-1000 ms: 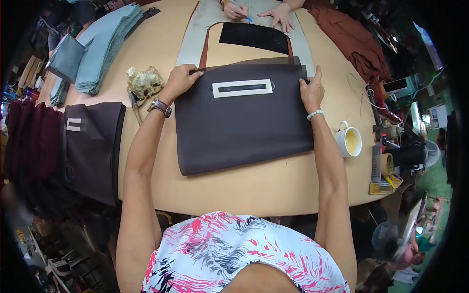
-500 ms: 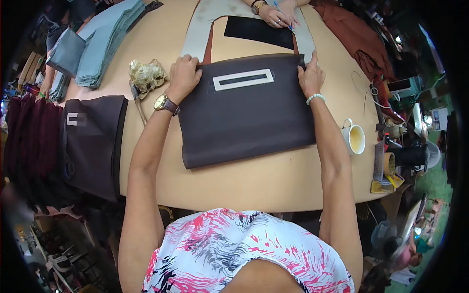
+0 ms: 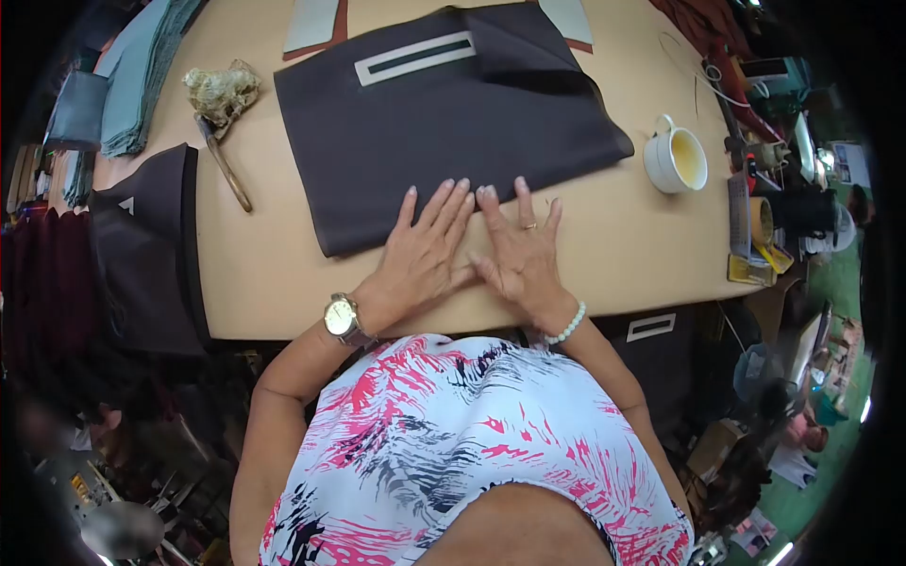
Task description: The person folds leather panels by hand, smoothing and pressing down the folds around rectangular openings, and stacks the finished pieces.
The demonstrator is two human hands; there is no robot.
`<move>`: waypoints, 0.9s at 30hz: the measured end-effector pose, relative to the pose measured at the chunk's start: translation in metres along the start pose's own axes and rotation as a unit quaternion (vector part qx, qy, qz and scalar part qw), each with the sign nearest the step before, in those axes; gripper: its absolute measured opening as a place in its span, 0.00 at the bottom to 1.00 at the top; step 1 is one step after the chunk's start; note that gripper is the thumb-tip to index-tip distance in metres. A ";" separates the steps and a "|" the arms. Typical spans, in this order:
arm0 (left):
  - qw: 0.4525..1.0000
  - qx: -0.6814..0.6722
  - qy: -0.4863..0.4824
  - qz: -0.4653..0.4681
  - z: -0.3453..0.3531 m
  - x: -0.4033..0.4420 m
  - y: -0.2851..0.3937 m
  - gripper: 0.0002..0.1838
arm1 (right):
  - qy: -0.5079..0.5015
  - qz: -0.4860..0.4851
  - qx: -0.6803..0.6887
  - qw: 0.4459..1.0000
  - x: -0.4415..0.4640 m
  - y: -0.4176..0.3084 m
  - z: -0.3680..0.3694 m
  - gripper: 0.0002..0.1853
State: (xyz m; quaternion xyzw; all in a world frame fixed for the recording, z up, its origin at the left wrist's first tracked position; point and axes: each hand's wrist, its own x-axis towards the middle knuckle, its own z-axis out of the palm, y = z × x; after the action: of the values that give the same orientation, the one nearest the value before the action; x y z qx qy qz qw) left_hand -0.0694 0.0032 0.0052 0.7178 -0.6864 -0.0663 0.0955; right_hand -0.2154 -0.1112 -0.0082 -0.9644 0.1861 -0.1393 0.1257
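A dark brown panel (image 3: 425,141), folded along its near edge, lies on the table, with a pale rectangular frame (image 3: 415,58) around a slot near its far edge. My left hand (image 3: 420,236) rests with fingers stretched out, their tips on the panel's near edge. Beside it my right hand (image 3: 519,250) is spread, fingertips at the same edge and thumb close to the left hand. Neither hand grips anything. The panel's right part is raised in a soft crease.
A brush (image 3: 225,160) with a clotted yellowish head lies left of the panel. A white cup (image 3: 676,158) of yellowish liquid stands to the right. More dark panels (image 3: 151,255) hang over the table's left edge, near grey-blue stacked pieces (image 3: 142,85). Tools and tape crowd the right edge.
Both hands have let go of the panel's far corners and come back to its near edge, fingers flat. The panel now lies turned and creased at right. The other person's hands are out of view.
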 end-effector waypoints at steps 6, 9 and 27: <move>0.996 0.037 -0.021 -0.076 -0.009 -0.049 -0.014 0.38 | 0.047 0.145 -0.146 0.977 -0.009 0.058 -0.025 0.36; 0.989 0.093 0.007 -0.111 -0.013 -0.081 -0.030 0.31 | 0.127 0.165 -0.181 0.961 -0.009 0.100 -0.033 0.36; 0.959 0.119 0.204 -0.156 -0.053 -0.120 -0.036 0.17 | 0.159 0.316 0.171 0.920 0.025 0.114 -0.061 0.38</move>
State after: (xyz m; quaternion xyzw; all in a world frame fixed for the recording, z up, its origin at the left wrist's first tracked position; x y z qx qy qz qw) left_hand -0.0280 0.1271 0.0441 0.8205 -0.5346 0.1500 0.1358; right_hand -0.2490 -0.2356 0.0199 -0.7846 0.4717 -0.2739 0.2946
